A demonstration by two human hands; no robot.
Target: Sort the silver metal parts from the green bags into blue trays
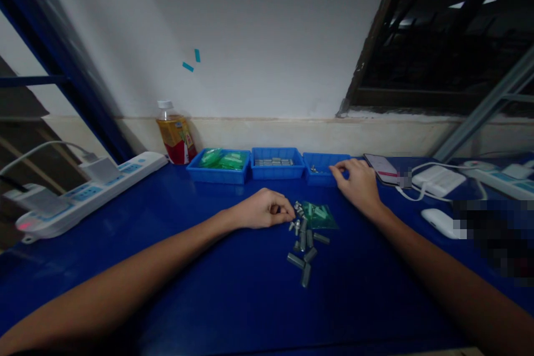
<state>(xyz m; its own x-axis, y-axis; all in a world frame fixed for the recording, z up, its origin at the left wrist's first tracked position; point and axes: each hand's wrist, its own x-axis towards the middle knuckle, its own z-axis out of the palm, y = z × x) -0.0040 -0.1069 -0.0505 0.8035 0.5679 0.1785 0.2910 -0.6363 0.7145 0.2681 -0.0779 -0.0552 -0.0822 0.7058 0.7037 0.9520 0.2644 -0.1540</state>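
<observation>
My left hand [267, 208] rests low over the blue table, thumb and fingertips pinched together beside a small pile of silver screws [297, 226]. Whatever it grips, if anything, is too small to make out. At the front right edge of the right blue bin [321, 177], my right hand [357, 182] has its thumb and forefinger closed together; anything between them is hidden. Some small metal parts [314, 169] lie in that bin. Between my hands is a green clear bag [320, 216] with pieces inside. Several long grey metal standoffs [309, 255] are scattered just below it.
A middle blue bin [277, 172] holds metal pieces; the left blue bin [219, 177] holds green bags. A drink bottle [176, 134] and a power strip [100, 192] stand left. A phone [381, 169], white charger [439, 180] and white case [442, 223] lie right.
</observation>
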